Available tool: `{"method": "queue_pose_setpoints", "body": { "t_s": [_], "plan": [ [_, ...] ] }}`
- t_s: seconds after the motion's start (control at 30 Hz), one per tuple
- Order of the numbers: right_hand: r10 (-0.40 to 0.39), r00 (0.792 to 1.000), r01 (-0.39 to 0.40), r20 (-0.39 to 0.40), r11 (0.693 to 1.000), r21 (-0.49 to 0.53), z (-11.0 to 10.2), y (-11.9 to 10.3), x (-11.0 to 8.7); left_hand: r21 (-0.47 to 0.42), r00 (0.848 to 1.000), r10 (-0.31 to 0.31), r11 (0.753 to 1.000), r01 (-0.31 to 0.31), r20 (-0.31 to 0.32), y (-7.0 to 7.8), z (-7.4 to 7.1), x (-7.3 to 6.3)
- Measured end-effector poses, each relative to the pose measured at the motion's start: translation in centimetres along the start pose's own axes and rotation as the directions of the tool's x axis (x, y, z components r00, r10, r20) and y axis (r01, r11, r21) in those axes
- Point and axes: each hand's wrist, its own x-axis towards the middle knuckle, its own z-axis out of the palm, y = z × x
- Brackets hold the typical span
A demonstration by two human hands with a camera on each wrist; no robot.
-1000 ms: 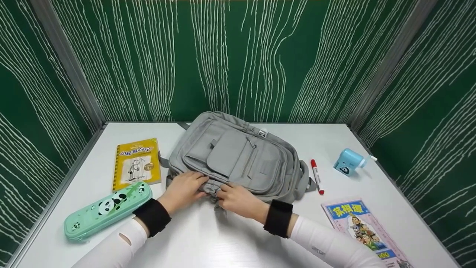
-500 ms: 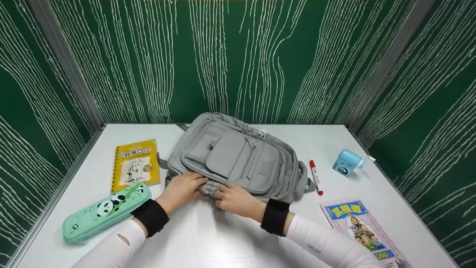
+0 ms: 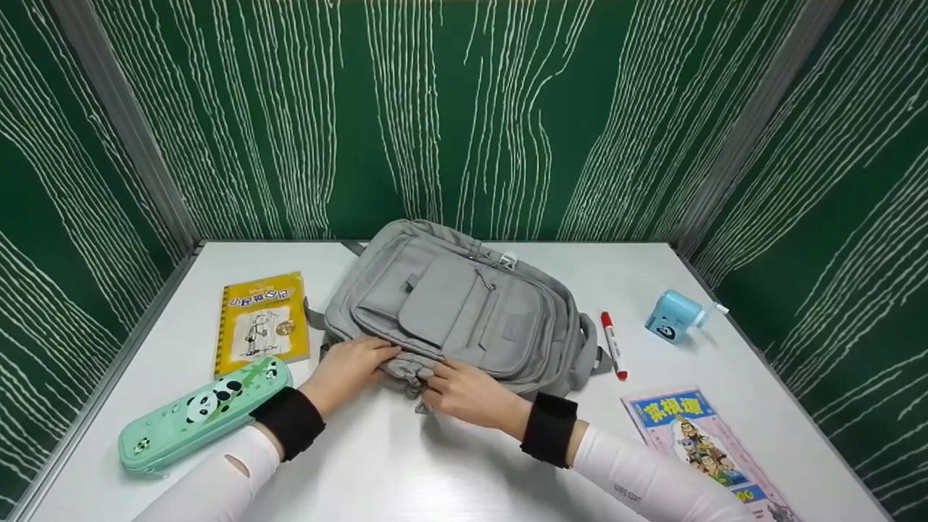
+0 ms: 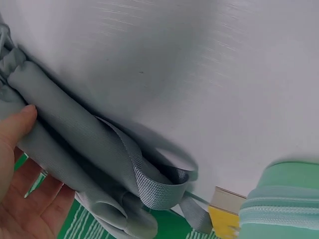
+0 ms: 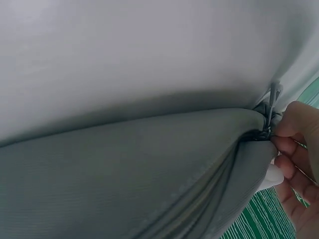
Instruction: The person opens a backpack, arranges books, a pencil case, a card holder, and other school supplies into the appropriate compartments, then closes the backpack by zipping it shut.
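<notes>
A grey backpack (image 3: 435, 312) lies on its back across the table, pocketed front up. Along its near side, my left hand (image 3: 348, 373) grips the fabric; in the left wrist view, that thumb (image 4: 20, 122) presses on a fold, with the other fingers behind it. To its right, my right hand (image 3: 475, 395) pinches the same near side where a zipper line ends. A dangling zipper pull (image 5: 272, 102) shows beside those fingertips in the right wrist view. Whether they hold the zipper slider or only the cloth around it is unclear.
A yellow book (image 3: 264, 319) and a green panda pencil case (image 3: 206, 417) lie left. On the right are a red-and-white marker (image 3: 613, 346), a blue panda-print pencil sharpener with a crank (image 3: 674, 317) and a pink-bordered book (image 3: 710, 449). Green walls enclose the white table (image 3: 406, 478).
My right hand and wrist have shifted slightly right along the bag's near side. The left hand keeps its grip in nearly the same place, and the backpack has hardly moved.
</notes>
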Motion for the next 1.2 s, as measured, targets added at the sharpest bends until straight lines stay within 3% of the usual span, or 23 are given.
{"method": "queue_pose_setpoints", "body": {
  "t_s": [0.27,0.6,0.77,0.93,1.2],
  "plan": [
    [0.057,0.998,-0.056,-0.026,0.998,0.023,-0.6,-0.1,-1.4,-0.003,1.000,-0.011,1.000,0.011,0.022,-0.1,-0.2,0.4],
    [0.177,0.981,-0.160,-0.074,0.969,0.189,-1.3,0.0,-3.6,-0.018,1.000,-0.017,1.000,0.017,0.005,0.0,-0.3,0.3],
    [0.263,0.959,-0.227,-0.102,0.934,0.275,-1.8,0.0,-4.9,-0.049,0.999,-0.032,0.998,0.033,0.007,0.0,-0.2,0.4],
    [0.307,0.949,-0.266,-0.077,0.905,0.332,-2.4,0.1,-6.2,-0.063,0.998,-0.048,0.997,0.050,0.032,0.0,-0.3,0.5],
    [0.405,0.912,-0.336,-0.067,0.831,0.443,-3.0,0.3,-8.4,-0.083,0.998,-0.052,0.995,0.055,0.037,0.0,-0.6,0.3]
  ]
}}
